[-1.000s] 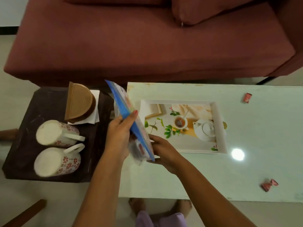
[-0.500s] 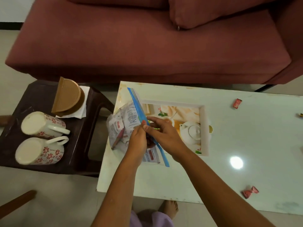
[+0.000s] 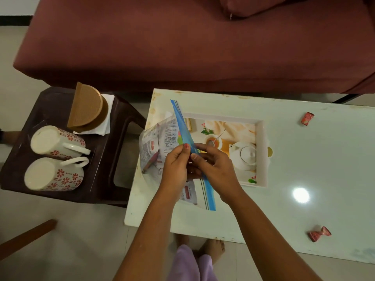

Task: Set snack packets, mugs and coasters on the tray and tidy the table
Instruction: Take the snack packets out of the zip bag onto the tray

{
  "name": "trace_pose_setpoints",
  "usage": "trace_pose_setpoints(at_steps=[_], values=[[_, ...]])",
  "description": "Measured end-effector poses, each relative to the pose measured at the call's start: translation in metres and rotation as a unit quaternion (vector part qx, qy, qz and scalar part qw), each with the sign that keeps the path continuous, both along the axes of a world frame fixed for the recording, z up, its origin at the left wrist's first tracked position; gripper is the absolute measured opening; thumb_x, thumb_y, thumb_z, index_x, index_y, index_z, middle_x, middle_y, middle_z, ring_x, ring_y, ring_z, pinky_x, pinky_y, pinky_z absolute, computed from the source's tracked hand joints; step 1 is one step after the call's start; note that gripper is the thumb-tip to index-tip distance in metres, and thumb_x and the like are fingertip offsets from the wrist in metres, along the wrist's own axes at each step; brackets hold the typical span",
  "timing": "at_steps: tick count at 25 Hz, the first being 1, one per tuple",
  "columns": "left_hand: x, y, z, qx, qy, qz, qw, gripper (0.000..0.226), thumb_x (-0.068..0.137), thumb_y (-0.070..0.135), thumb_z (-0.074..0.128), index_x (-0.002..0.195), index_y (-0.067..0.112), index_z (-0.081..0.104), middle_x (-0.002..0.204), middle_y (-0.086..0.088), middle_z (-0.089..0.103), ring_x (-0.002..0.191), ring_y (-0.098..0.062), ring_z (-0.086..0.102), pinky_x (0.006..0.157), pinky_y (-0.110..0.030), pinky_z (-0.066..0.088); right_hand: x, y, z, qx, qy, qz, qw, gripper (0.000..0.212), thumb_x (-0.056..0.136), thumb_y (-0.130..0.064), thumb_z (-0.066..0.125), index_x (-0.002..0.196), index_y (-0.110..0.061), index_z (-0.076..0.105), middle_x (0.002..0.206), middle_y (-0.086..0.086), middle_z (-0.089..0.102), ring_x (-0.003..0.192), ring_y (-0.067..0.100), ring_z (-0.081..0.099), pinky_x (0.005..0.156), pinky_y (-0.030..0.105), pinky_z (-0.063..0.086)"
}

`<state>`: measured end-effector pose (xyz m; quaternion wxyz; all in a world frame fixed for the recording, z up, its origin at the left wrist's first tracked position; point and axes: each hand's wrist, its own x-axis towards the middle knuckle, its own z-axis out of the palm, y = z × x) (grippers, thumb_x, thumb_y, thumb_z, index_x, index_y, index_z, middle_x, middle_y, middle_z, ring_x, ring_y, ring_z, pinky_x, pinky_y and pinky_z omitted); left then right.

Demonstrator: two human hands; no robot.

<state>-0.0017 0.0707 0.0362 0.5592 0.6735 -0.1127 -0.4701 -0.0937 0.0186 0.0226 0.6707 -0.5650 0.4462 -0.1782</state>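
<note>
A clear zip bag (image 3: 160,142) with a blue seal strip holds several snack packets. It hangs over the left end of the white tray (image 3: 263,155) on the white table (image 3: 314,169). My left hand (image 3: 175,165) and my right hand (image 3: 213,165) both pinch the blue strip near its middle. Two white mugs with red flowers, one (image 3: 54,142) behind the other (image 3: 52,175), lie on their sides on the dark stool (image 3: 101,159) at the left. A stack of round cork coasters (image 3: 87,106) sits on a white napkin behind them.
A red sweet wrapper (image 3: 307,118) lies at the table's far right, another (image 3: 319,233) near its front edge. A maroon sofa (image 3: 182,41) runs along the back. My bare feet (image 3: 211,248) show under the table's front edge. A wooden piece (image 3: 26,238) crosses the floor at lower left.
The bag has come from over the stool gap to over the tray's left end. Both hands have shifted onto the blue seal strip.
</note>
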Motion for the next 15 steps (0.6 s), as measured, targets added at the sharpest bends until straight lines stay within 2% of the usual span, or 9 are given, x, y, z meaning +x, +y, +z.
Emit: trace_pose_setpoints(at_steps=[3,6,8,11,13,15], values=[[0.006,-0.001,-0.003,0.025,-0.037,-0.033,0.998,0.042,0.097,0.027,0.046,0.065,0.040,0.069,0.053,0.010,0.066,0.049,-0.002,0.064,0.046,-0.017,0.053,-0.002,-0.004,-0.001,-0.005,0.021,-0.034,0.999,0.015,0.094,-0.020,0.053,0.102,-0.019,0.066,0.084,0.002,0.071,0.078,0.016,0.071,0.066,0.031,0.061],[0.007,-0.003,-0.005,0.042,-0.141,-0.058,0.987,0.035,0.095,0.024,0.050,0.064,0.030,0.063,0.050,0.015,0.061,0.047,0.005,0.056,0.048,-0.009,0.049,0.002,-0.009,-0.001,-0.030,0.053,-0.065,0.996,0.016,0.093,-0.014,0.052,0.081,-0.019,0.062,0.080,0.008,0.070,0.077,0.022,0.070,0.064,0.037,0.061],[0.008,-0.005,-0.005,0.040,-0.164,-0.070,0.983,0.031,0.094,0.022,0.051,0.064,0.026,0.060,0.050,0.011,0.059,0.047,0.004,0.054,0.048,-0.011,0.048,0.008,-0.012,0.000,-0.048,0.063,-0.058,0.995,0.009,0.091,-0.016,0.054,0.087,-0.017,0.062,0.088,0.009,0.069,0.083,0.022,0.068,0.072,0.042,0.060],[0.011,-0.007,-0.005,0.050,-0.102,-0.129,0.985,0.040,0.090,0.013,0.052,0.052,0.024,0.059,0.045,0.009,0.052,0.044,-0.001,0.050,0.052,-0.022,0.049,0.018,-0.019,0.003,-0.092,0.070,-0.062,0.991,0.018,0.091,-0.022,0.056,0.106,-0.017,0.063,0.093,0.000,0.067,0.086,0.015,0.066,0.077,0.037,0.058],[0.012,-0.006,-0.006,0.077,-0.092,-0.186,0.975,0.043,0.087,0.013,0.052,0.046,0.023,0.055,0.041,0.009,0.050,0.046,-0.008,0.049,0.058,-0.032,0.047,0.022,-0.026,0.003,-0.116,0.075,-0.091,0.986,0.017,0.091,-0.015,0.055,0.104,-0.013,0.065,0.091,0.000,0.067,0.086,0.017,0.066,0.078,0.040,0.057],[0.011,-0.009,-0.004,0.082,-0.138,-0.176,0.971,0.035,0.086,0.017,0.054,0.051,0.023,0.053,0.047,0.008,0.052,0.051,-0.013,0.051,0.061,-0.036,0.047,0.024,-0.029,0.003,-0.130,0.076,-0.103,0.983,0.013,0.089,-0.010,0.055,0.095,-0.011,0.066,0.084,0.003,0.067,0.082,0.023,0.066,0.076,0.047,0.056]])
